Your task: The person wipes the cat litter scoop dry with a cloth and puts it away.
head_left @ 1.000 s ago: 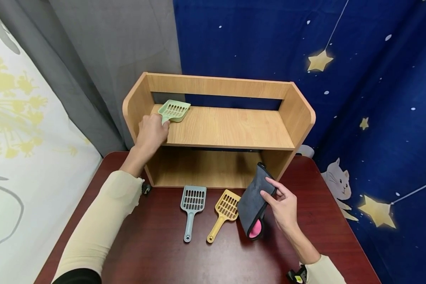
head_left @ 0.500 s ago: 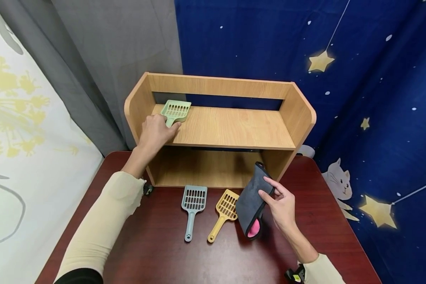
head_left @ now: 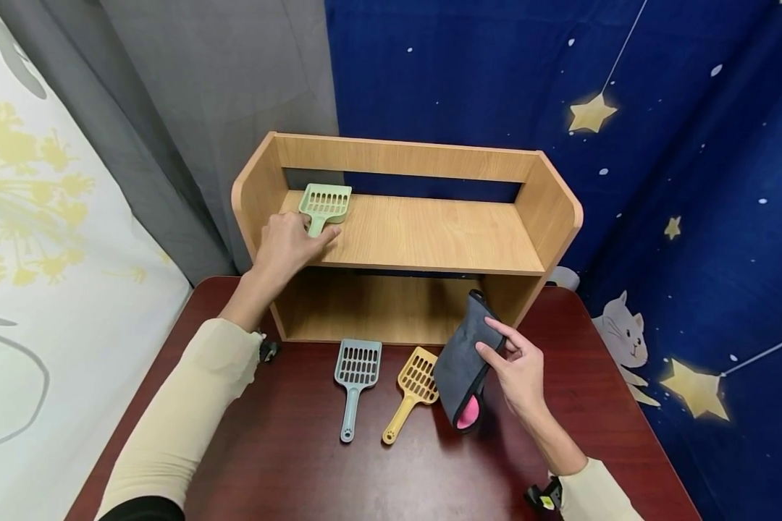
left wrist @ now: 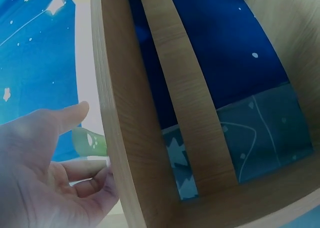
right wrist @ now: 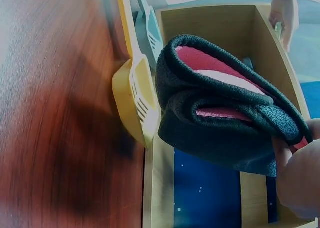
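A pale green litter scoop (head_left: pixel 326 199) lies on the upper shelf at its left end, with its slotted head toward the back. My left hand (head_left: pixel 285 244) is at its handle. In the left wrist view the thumb stands off and the fingers bend loosely at the shelf edge, gripping nothing, with part of the green scoop (left wrist: pixel 85 141) behind them. My right hand (head_left: pixel 521 373) pinches a folded dark grey cloth (head_left: pixel 465 354) with black edging and a pink inner side, held above the table. The right wrist view shows the layered folds of this cloth (right wrist: pixel 210 138).
A two-tier wooden shelf (head_left: pixel 423 231) stands at the back of the dark red table (head_left: pixel 287 463). In front of it lie a blue-grey litter scoop (head_left: pixel 357 364) and a yellow litter scoop (head_left: pixel 417 381). Curtains (head_left: pixel 443 72) hang behind.
My left thumb has moved away from the green scoop's handle, and the scoop has turned straighter and settled on the shelf. The right hand with the grey cloth has barely moved.
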The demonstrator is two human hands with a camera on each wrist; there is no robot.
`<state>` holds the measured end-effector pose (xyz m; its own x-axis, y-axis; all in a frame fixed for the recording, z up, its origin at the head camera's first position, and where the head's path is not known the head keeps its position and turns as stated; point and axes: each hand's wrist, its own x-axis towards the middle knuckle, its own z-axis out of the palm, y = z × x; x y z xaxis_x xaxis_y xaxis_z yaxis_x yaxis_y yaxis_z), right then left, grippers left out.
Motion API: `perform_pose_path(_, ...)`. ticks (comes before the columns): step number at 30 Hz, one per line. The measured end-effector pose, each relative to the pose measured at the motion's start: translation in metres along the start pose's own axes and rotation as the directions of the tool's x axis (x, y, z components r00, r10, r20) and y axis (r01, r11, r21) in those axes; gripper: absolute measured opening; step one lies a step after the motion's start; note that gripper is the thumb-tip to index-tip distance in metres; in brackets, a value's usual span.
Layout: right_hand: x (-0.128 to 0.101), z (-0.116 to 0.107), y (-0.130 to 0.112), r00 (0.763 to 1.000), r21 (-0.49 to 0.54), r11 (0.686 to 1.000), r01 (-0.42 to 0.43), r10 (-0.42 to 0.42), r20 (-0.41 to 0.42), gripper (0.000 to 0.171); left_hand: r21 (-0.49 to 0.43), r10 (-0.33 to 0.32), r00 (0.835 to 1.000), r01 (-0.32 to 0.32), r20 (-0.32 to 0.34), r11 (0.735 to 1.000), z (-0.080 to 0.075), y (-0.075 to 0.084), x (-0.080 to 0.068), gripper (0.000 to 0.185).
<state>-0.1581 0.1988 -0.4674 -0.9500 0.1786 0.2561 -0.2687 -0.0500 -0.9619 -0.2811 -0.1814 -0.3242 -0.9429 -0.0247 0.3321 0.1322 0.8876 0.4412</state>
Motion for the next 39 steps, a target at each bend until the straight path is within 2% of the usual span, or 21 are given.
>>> perform_pose_path(3,0.002,-0.001,0.0,1.0,-0.02,1.0,0.005,-0.005,0.011,0.048,0.028,0.006,0.999,-0.005,-0.041,1.0,-0.003,-0.001,-0.005,0.056)
perform_pose_path(6,0.004,-0.004,0.002,1.0,-0.052,0.999,0.014,-0.013,0.021,0.047,0.028,0.04,0.994,-0.038,-0.099,0.999,-0.006,-0.001,-0.011,0.059)
perform_pose_path(10,0.008,-0.007,0.002,0.999,-0.088,0.996,0.029,-0.026,0.036,0.046,0.024,0.134,0.972,-0.132,-0.194,0.991,-0.01,0.002,-0.023,0.07)
perform_pose_path(13,0.011,-0.009,0.002,0.998,-0.106,0.994,0.041,-0.036,0.045,0.046,0.038,0.197,0.941,-0.194,-0.274,0.98,-0.012,0.005,-0.036,0.069)
perform_pose_path(17,0.016,-0.012,0.0,0.997,-0.136,0.989,0.06,-0.054,0.049,0.044,0.04,0.288,0.884,-0.294,-0.369,0.955,-0.011,0.006,-0.055,0.064)
perform_pose_path(21,0.021,-0.015,-0.003,0.997,-0.169,0.983,0.074,-0.067,0.048,0.043,0.029,0.371,0.829,-0.397,-0.418,0.918,-0.005,0.003,-0.076,0.062)
perform_pose_path(23,0.022,-0.017,-0.005,0.996,-0.179,0.981,0.08,-0.072,0.049,0.042,0.028,0.399,0.811,-0.43,-0.428,0.903,-0.001,0.003,-0.086,0.063)
perform_pose_path(25,0.023,-0.018,-0.006,0.996,-0.187,0.979,0.085,-0.078,0.049,0.042,0.03,0.419,0.8,-0.451,-0.43,0.892,0.002,0.002,-0.095,0.064)
perform_pose_path(30,0.023,-0.022,-0.007,0.995,-0.201,0.975,0.091,-0.083,0.051,0.042,0.023,0.454,0.788,-0.49,-0.416,0.871,0.012,0.002,-0.115,0.064)
perform_pose_path(34,0.023,-0.024,-0.008,0.996,-0.218,0.972,0.083,-0.074,0.048,0.043,-0.011,0.476,0.787,-0.522,-0.391,0.853,0.024,0.0,-0.132,0.063)
perform_pose_path(36,0.022,-0.024,-0.008,0.997,-0.23,0.97,0.077,-0.069,0.042,0.044,-0.03,0.474,0.797,-0.521,-0.373,0.853,0.032,-0.002,-0.139,0.063)
perform_pose_path(39,0.021,-0.024,-0.008,0.998,-0.236,0.97,0.064,-0.057,0.035,0.045,-0.058,0.453,0.823,-0.5,-0.342,0.864,0.045,-0.006,-0.147,0.064)
